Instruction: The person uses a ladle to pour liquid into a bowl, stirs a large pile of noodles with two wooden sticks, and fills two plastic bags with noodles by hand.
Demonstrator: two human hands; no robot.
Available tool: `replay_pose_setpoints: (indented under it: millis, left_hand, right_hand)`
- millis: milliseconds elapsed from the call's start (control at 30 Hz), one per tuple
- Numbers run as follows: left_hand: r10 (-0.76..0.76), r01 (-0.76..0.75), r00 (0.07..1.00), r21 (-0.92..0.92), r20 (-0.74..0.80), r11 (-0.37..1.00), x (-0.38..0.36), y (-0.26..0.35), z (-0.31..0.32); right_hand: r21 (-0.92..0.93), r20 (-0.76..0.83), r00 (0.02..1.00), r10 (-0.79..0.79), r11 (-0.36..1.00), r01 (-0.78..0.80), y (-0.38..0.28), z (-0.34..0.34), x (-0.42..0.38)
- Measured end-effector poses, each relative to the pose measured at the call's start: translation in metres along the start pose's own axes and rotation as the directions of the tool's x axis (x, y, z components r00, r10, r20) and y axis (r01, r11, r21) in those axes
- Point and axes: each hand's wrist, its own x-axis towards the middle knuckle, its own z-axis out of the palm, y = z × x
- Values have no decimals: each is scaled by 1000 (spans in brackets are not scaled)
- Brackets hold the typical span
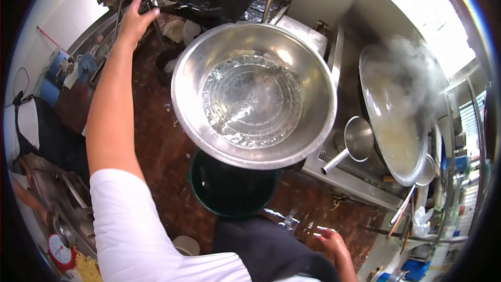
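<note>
My left hand (136,23) is stretched out at the upper left, thumb and forefinger apart, beside thin dark rods. Whether it touches them I cannot tell. My right hand (333,241) hangs low at the bottom right over the wet floor, its fingers loosely apart and holding nothing that I can make out. Between the hands, touched by neither, a wide steel basin (188,99) holds clear water, with concentric rings of small holes showing at its bottom. Beneath its near edge is a dark green tub (235,190).
On the right, a large wok (394,125) of cloudy liquid steams, with a long-handled steel pot (358,138) beside it. Another person in a dark apron (57,136) stands at the left. A red dial scale (60,250) and yellow noodles (87,267) are at the lower left.
</note>
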Motion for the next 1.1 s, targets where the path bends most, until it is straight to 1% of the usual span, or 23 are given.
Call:
replay_pose_setpoints:
  millis: [33, 67, 133, 167, 200, 233, 267, 300, 333, 367, 400, 433, 467, 533, 600, 633, 667, 733, 767, 833, 900, 1000, 1100]
  left_hand:
    - [-96, 88, 995, -190, -32, 978, 5, 3, 1]
    - [-194, 163, 980, -373, -46, 913, 8, 13, 2]
    - [-256, 223, 965, -347, -53, 911, -32, 53, -8]
    - [-265, 220, 960, -351, -87, 910, -54, 34, -3]
    - [-380, 299, 921, -477, -80, 826, -89, 40, -1]
    - [-418, 280, 898, -559, -134, 781, -121, 14, 8]
    - [-592, 463, 803, -545, -77, 699, -161, 31, 1]
    - [-664, 478, 747, -659, -42, 580, -191, 65, 3]
    - [-597, 477, 793, -735, 123, 482, -228, 69, -1]
    - [-442, 556, 799, -780, 407, 287, -254, 79, -9]
    - [-323, 657, 753, -686, 573, 312, -277, 103, -10]
    - [-65, 764, 628, -598, 776, 241, -288, 130, -13]
    - [78, 876, 190, -205, 979, 436, -286, 151, -14]
    - [347, 872, -323, 134, 881, 472, -310, 196, 26]
    - [217, 706, -490, 239, 844, 666, -375, 212, 75]
    - [145, 530, -186, -25, 972, 847, -421, 199, 99]
    - [181, 233, 151, -213, 972, 949, -467, 183, 133]
    - [-245, 432, 209, 135, 947, 892, -518, 149, 229]
    - [-335, 479, 241, 189, 911, 857, -527, 135, 276]
    - [-380, 457, 288, 223, 879, 861, -532, 113, 350]
    - [-428, 450, 282, 276, 859, 849, -533, 98, 390]
    - [-513, 471, 263, 355, 817, 808, -539, 63, 406]
    - [-563, 519, 247, 382, 789, 764, -539, 25, 419]
  right_hand:
    - [60, -2, 999, -37, 998, 37, 14, 4, 5]
    - [34, 7, 1000, 19, 999, -19, 8, 1, 2]
    - [78, -44, 999, 11, 997, -8, 0, 4, -8]
    - [116, -14, 999, 43, 992, -41, 1, 6, -10]
    - [122, -12, 999, 42, 992, -40, 2, 8, -8]
    - [79, 3, 999, 49, 996, -49, 6, 11, -7]
    - [36, 18, 997, 70, 997, -71, 14, 14, -13]
    - [60, 38, 992, 120, 991, -122, 19, 18, -14]
    - [57, 22, 996, 87, 994, -89, 26, 21, -16]
    - [72, 34, 995, 94, 993, -96, 35, 26, -13]
    - [88, 44, 994, 98, 991, -101, 40, 29, -13]
    - [38, 57, 992, 108, 993, -111, 30, 25, -16]
    - [-16, 74, 990, 117, 993, -116, 18, 21, -17]
    - [6, 48, 995, 83, 997, -83, 21, 23, -12]
    - [34, 14, 998, 66, 997, -67, 7, 17, -14]
    - [90, -24, 997, 69, 994, -66, 10, 18, -15]
    - [180, -50, 997, 56, 983, -46, 15, 19, -18]
    - [270, -84, 992, 92, 961, -66, 17, 18, -36]
    - [266, -89, 988, 125, 959, -97, 25, 22, -45]
    - [261, -126, 978, 168, 956, -131, 62, 38, -68]
    - [299, -132, 949, 288, 924, -239, 84, 51, -104]
    - [332, -102, 878, 467, 848, -413, 135, 98, -161]
    - [437, 66, 740, 669, 647, -624, 179, 161, -216]
